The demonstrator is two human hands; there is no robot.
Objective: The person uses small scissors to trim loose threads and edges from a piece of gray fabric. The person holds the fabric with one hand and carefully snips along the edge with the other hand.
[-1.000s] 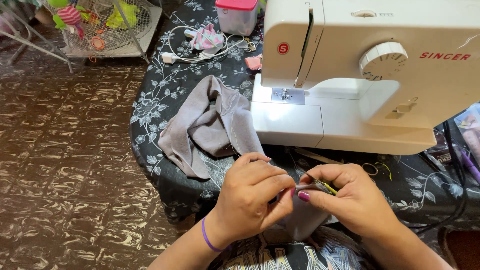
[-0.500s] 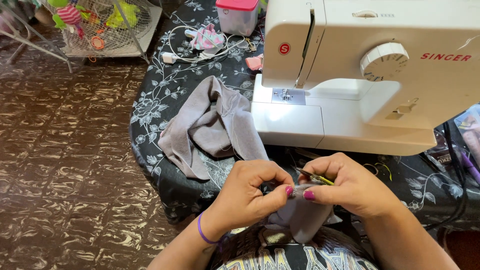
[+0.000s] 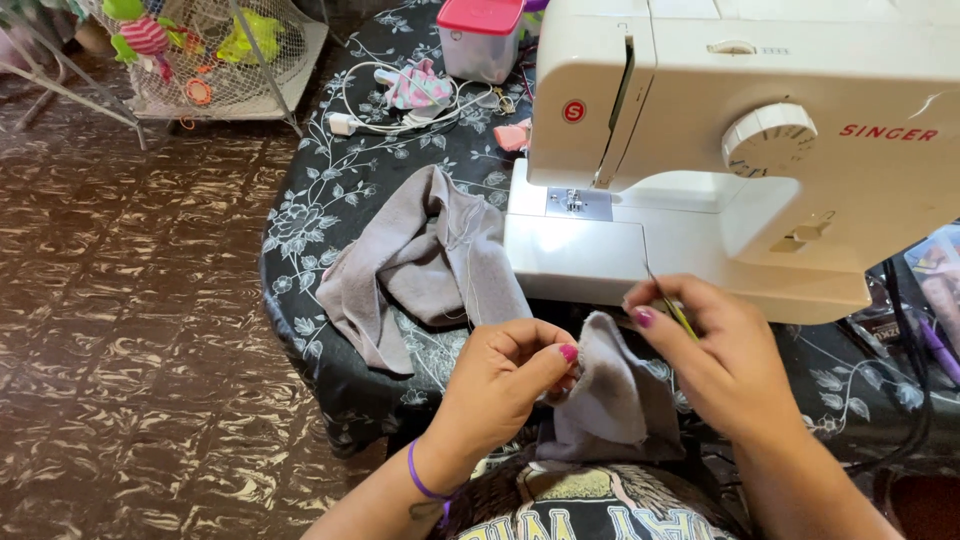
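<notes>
The left hand [image 3: 505, 375] pinches the edge of a small piece of soft grey knit fabric [image 3: 610, 395], thumb and fingertips closed on its left fold. The right hand [image 3: 715, 355] is closed narrowly on a thin yellow-green-handled pointed tool [image 3: 672, 305], its fine metal tip sticking up just in front of the machine's base. Half a second ago the two hands sat close together, fingers nearly touching over the fabric; now the right hand has lifted up and to the right, the tool has come clear of the cloth, and the grey piece stands open between the hands. I judge this as a stitch or thread just picked out of the seam, with the cloth spread to check it. Whether a thread trails from the tip is too fine to tell.

The held piece hangs over the near edge of the worktop [image 3: 300, 240], which is covered by a black cloth with a white flower print, above the person's lap.

Counted outward: two hands, one tool, and two grey fabric pieces, the second being a larger crumpled grey garment part [image 3: 420, 265] lying on the worktop to the left of the machine. One white sewing machine [image 3: 740, 150] stands behind the hands. Farther back are one clear plastic box with a pink lid [image 3: 482, 38], one white cable with a plug [image 3: 345, 118] and one small pink-striped bundle [image 3: 418, 88]. One purple band [image 3: 420, 480] circles the left wrist. One wire basket of bright toys [image 3: 200, 60] stands on the brown patterned floor [image 3: 130, 330].
</notes>
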